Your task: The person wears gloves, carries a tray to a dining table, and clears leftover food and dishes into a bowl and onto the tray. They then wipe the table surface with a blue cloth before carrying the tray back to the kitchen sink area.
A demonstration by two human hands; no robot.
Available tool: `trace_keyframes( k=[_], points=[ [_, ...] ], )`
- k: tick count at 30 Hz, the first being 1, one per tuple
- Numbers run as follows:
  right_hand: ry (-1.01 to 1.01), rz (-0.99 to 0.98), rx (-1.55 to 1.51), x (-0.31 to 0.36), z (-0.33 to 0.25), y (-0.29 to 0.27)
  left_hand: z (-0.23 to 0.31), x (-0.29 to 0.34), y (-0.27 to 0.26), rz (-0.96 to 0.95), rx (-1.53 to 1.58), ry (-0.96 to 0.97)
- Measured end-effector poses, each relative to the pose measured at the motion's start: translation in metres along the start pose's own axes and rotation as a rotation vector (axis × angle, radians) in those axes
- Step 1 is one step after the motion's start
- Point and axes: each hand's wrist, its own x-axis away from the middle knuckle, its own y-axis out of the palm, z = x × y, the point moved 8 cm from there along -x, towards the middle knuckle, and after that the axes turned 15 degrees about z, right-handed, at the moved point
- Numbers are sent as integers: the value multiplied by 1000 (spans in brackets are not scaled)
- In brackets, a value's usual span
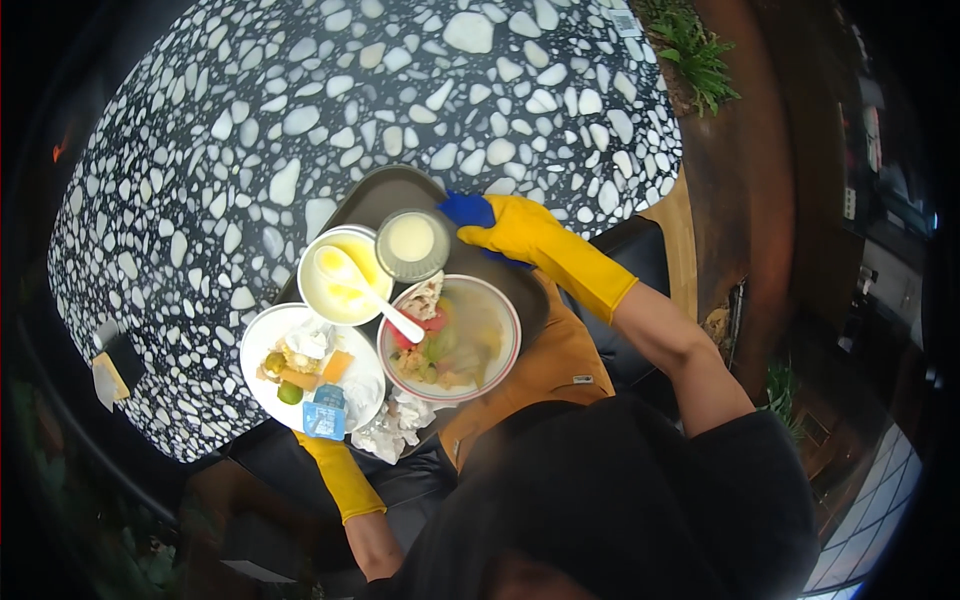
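Observation:
A dark brown tray (pixel 375 200) is loaded with dishes and extends past the near edge of the table. My left hand (pixel 325 462), in a yellow rubber glove, reaches under its near left side; the fingers are hidden. My right hand (pixel 510 230), gloved alike, is closed around a blue cloth (pixel 468 210) at the tray's right edge. On the tray are a white bowl (pixel 318 300) of pale yellow liquid with a white spoon (pixel 380 302), a cup (pixel 412 262) with creamy contents, a bowl of food remains (pixel 480 345), and a white plate of scraps (pixel 258 385).
The table (pixel 300 120) has a black-and-white pebble pattern. Crumpled tissues (pixel 385 430) and a small blue packet (pixel 325 415) lie by the plate. A small holder (pixel 112 365) stands on the table's left edge. Dark seats (pixel 635 260) and green plants (pixel 695 60) flank the table.

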Motion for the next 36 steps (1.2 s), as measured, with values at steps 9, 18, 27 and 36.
trace_keyframes(
  k=[9,18,27,36],
  points=[
    [122,-10,-148,18,4,-24,77,-9,27,185,70,-55],
    [-43,203,-235,36,63,-164,243,9,171,185,43,-18],
    [37,305,-339,43,208,-358,398,94,434,80,-40,65],
    [138,518,-497,64,454,-584,453,189,792,-132,-135,91]
  ],
)
